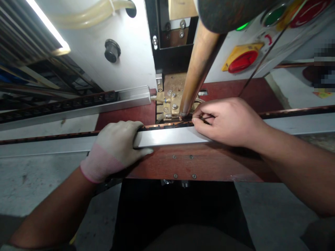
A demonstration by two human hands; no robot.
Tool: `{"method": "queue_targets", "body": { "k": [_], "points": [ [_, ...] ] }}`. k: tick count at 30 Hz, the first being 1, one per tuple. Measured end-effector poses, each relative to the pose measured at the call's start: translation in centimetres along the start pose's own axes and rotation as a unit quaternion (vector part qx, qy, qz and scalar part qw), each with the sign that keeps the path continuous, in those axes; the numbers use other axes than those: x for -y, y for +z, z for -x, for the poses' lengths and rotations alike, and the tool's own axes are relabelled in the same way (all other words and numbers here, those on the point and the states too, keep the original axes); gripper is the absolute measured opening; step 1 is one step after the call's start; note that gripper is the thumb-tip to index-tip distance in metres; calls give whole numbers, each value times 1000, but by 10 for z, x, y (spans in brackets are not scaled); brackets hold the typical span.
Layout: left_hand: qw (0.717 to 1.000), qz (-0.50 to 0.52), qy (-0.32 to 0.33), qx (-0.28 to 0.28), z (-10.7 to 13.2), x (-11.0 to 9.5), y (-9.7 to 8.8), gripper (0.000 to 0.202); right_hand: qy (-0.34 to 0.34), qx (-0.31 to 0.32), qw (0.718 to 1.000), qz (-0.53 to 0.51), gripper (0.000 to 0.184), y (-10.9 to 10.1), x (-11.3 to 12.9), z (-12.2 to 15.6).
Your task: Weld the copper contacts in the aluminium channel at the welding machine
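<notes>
A long silver metal rail (167, 136) runs across the view, with a dark, copper-edged strip along its far side. My left hand (113, 146), in a white glove with a pink cuff, is closed around the rail, thumb on the near side. My bare right hand (230, 120) is pinched at the rail's far edge, beside the lower end of a copper rod (200, 66). What its fingertips hold is small and mostly hidden. Just behind the rail sits a brass block (174, 99) with several bolts, close to the rod's tip.
The rail lies along a reddish-brown board (157, 162). Behind it, a second metal channel (133, 97) reaches left. A machine panel carries a black knob (112, 51); on the right are a red rotary switch (243, 62) and a green button (274, 15).
</notes>
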State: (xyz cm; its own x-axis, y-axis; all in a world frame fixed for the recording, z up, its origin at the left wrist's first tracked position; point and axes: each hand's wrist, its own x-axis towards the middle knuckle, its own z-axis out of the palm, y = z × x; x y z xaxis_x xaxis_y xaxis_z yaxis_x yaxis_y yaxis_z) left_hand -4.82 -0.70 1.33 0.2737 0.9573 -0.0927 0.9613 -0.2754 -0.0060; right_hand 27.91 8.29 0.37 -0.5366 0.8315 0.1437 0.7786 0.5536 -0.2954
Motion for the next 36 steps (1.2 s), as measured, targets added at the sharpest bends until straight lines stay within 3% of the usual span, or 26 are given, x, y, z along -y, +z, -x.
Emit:
{"method": "queue_targets", "body": {
  "k": [10, 14, 19, 24, 31, 36],
  "points": [
    [995, 0, 27, -92, 7, -28, 17, 59, -8, 7, 1000, -12, 27, -7, 16, 9],
    [994, 2, 30, -101, 8, -31, 20, 60, -8, 1, 1000, 11, 27, -4, 18, 11],
    [996, 5, 30, -89, 5, -29, 16, 66, -7, -24, 998, 51, 20, 0, 13, 7],
    [998, 15, 31, -49, 0, -17, 11, 66, 51, 20, 997, 63, 22, -3, 8, -3],
    [1000, -9, -15, -1, -2, 1, 3, 73, 30, 8, 999, 41, 21, -3, 2, -4],
    [1000, -5, -30, -5, -3, 0, 4, 78, 46, 21, 998, 41, 19, -5, 5, -5]
  ]
}}
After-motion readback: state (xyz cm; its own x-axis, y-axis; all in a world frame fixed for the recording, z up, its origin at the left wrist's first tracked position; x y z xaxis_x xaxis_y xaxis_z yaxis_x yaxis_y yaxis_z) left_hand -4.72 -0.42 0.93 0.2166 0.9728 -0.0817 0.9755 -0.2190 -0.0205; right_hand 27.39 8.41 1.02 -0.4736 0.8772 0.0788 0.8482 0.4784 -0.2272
